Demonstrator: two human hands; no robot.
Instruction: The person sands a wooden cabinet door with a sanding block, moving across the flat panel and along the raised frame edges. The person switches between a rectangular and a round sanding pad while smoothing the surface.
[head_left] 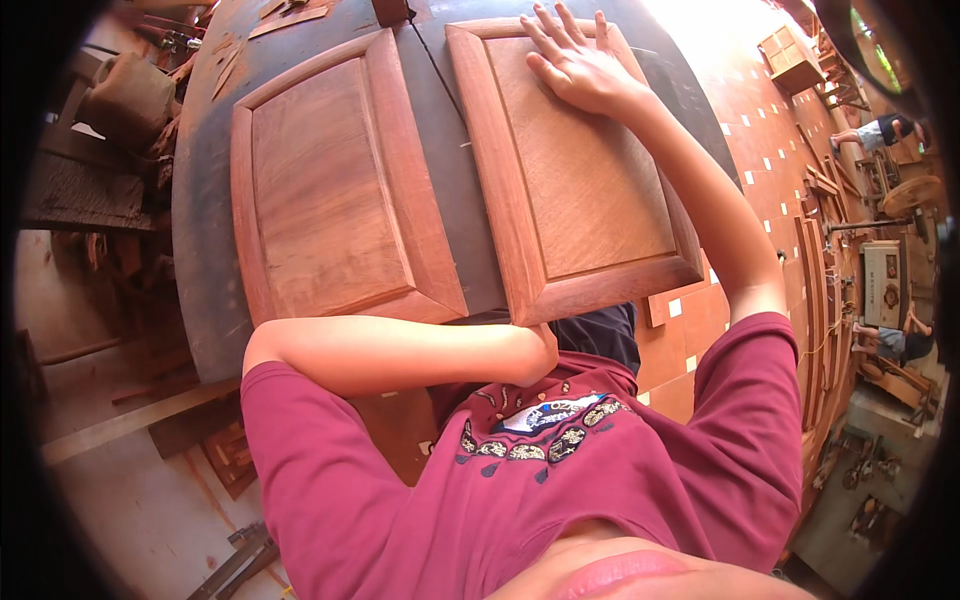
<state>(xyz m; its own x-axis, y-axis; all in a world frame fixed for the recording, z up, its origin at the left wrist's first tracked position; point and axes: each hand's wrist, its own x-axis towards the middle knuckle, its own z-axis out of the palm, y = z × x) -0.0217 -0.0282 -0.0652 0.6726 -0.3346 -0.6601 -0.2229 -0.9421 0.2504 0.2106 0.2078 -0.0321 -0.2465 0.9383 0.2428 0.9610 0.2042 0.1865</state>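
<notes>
Two wooden cabinet doors with raised frames lie side by side on a dark worktable [205, 200]. My right hand [585, 68] is spread flat, fingers apart, on the far part of the right cabinet door [590, 190]. Across the front of my body reaches my left arm, and my left hand [537, 358] is at the near corner of that same door. Its fingers are hidden, so whether it grips the edge does not show. The left cabinet door [330, 190] lies untouched beyond my left forearm, with a narrow strip of tabletop between the two doors.
Thin wood offcuts [290, 20] lie at the table's far left. A small wooden box [790, 60] stands at the far right, above a reddish tiled floor [750, 130]. Long wooden boards [815, 300] lie along the right side. Other people [880, 132] are farther off to the right.
</notes>
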